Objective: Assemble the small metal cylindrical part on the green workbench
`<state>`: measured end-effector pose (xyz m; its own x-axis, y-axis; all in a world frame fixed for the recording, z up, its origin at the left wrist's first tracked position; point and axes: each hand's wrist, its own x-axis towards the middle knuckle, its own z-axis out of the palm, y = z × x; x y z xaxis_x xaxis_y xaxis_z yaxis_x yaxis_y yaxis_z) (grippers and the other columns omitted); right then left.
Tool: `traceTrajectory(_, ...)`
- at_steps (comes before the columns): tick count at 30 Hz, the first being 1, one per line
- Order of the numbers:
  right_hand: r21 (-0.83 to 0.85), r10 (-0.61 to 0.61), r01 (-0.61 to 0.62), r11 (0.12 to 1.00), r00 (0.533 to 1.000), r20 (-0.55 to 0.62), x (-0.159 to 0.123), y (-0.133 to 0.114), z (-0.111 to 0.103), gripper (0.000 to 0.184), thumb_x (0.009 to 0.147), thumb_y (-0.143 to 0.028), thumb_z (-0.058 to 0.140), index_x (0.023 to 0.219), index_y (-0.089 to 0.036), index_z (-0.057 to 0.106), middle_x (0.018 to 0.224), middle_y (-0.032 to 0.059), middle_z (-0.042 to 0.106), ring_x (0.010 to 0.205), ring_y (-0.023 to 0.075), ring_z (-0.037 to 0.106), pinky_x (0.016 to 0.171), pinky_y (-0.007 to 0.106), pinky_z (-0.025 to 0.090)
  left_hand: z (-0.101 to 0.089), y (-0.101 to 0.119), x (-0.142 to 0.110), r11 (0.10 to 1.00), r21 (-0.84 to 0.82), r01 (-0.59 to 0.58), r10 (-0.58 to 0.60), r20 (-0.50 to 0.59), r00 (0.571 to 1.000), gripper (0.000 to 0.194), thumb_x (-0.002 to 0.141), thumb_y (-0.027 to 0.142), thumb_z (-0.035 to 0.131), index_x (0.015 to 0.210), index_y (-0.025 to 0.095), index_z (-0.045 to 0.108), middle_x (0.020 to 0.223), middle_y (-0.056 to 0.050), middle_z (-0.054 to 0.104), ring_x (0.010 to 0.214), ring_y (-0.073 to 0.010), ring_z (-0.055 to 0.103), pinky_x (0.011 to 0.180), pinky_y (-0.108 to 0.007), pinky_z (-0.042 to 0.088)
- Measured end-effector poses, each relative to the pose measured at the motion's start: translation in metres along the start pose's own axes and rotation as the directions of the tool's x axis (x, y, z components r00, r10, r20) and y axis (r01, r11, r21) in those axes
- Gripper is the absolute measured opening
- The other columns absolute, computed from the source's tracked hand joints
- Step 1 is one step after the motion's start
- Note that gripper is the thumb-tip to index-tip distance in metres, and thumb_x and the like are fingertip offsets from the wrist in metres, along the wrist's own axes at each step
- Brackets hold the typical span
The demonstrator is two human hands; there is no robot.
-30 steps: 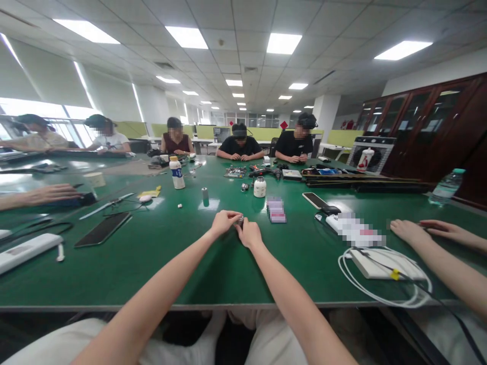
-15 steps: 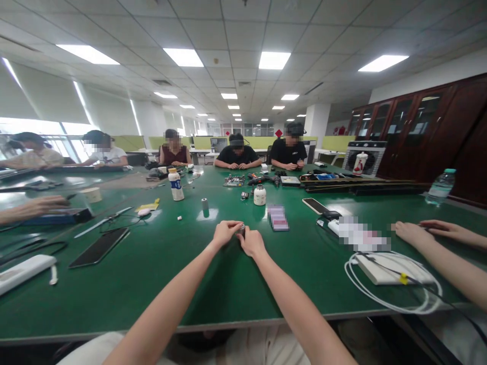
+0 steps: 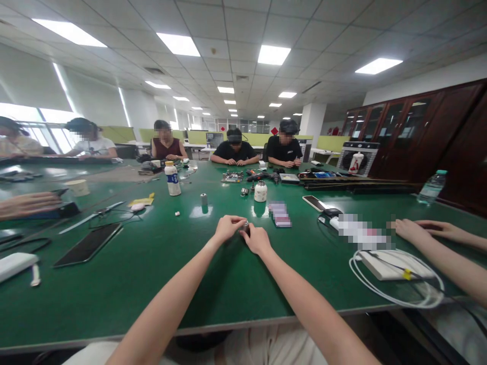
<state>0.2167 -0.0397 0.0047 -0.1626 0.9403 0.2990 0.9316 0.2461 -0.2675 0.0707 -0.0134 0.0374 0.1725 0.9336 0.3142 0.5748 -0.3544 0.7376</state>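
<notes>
- Evidently, the right hand [image 3: 258, 240] is resting on or just above the table [image 3: 213, 304], its thumb and fingers curling narrowly around the right side of a small metal piece [image 3: 245, 224].
- The left hand [image 3: 228, 227] is reaching in from the left, fingertips pinching narrowly at the piece's top; how the hidden fingers are sitting, I cannot tell.
- The piece is sitting between both hands, mostly covered, only its silvery top showing.
- For a good result, the right hand should be bracing the piece while the left is handling the top with light, even pressure; squeezing hard could be making it slip or tip.
- Both hands should be pressing in line with the piece, wrists low for steadiness.
- Beyond, a purplish item [image 3: 280, 214] is lying to the right, apart from the fingers.
- Farther, a grey cylinder [image 3: 204, 198] is standing to the left, a jar [image 3: 261, 192] to the right.
- Farthest, a drill [image 3: 262, 176] is lying before a person in black [image 3: 235, 152].
</notes>
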Motion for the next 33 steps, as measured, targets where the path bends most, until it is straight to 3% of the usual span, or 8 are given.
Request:
traceTrajectory(7, 0.004, -0.003, 0.003, 1.000, 1.000, 0.012, 0.000, 0.000, 0.000, 0.039, 0.097, -0.048, 0.044, 0.112, -0.014, 0.058, 0.102, 0.0134, 0.072, 0.095, 0.0262, 0.069, 0.078, 0.031, 0.046, 0.006, 0.002, -0.009, 0.998, -0.051, -0.026, 0.022, -0.070, 0.997, 0.030, 0.080, 0.041, 0.060, 0.093, 0.019, 0.077, 0.095, -0.005, 0.077, 0.092, -0.0233, 0.071, 0.088, -0.032, 0.053)
traceTrajectory(16, 0.006, 0.014, -0.014, 1.000, 1.000, 0.022, 0.000, 0.001, -0.001, 0.043, 0.096, -0.055, 0.043, 0.109, -0.016, 0.056, 0.100, 0.0137, 0.072, 0.093, 0.0261, 0.069, 0.076, 0.030, 0.045, 0.004, -0.013, -0.002, 0.995, -0.096, 0.008, -0.038, -0.304, 0.952, 0.033, 0.084, 0.047, 0.058, 0.098, 0.022, 0.076, 0.101, -0.005, 0.076, 0.095, -0.0212, 0.069, 0.090, -0.031, 0.052)
traceTrajectory(24, 0.019, 0.006, -0.006, 1.000, 1.000, 0.025, 0.000, 0.000, -0.002, 0.043, 0.096, -0.054, 0.043, 0.109, -0.015, 0.058, 0.101, 0.0139, 0.072, 0.094, 0.0261, 0.069, 0.076, 0.030, 0.045, 0.008, -0.032, -0.011, 0.987, -0.022, 0.160, -0.161, -0.221, 0.962, 0.023, 0.082, 0.038, 0.063, 0.088, 0.020, 0.076, 0.092, -0.007, 0.077, 0.088, -0.0221, 0.071, 0.084, -0.032, 0.053)
traceTrajectory(33, -0.001, -0.008, 0.008, 1.000, 1.000, 0.002, 0.000, 0.003, 0.002, 0.040, 0.097, -0.051, 0.042, 0.107, -0.016, 0.058, 0.099, 0.0130, 0.072, 0.092, 0.0252, 0.069, 0.076, 0.029, 0.044, 0.019, -0.036, -0.006, 0.991, -0.026, 0.129, -0.131, -0.232, 0.964, 0.022, 0.083, 0.039, 0.061, 0.087, 0.021, 0.074, 0.088, -0.006, 0.077, 0.088, -0.0218, 0.072, 0.082, -0.031, 0.053)
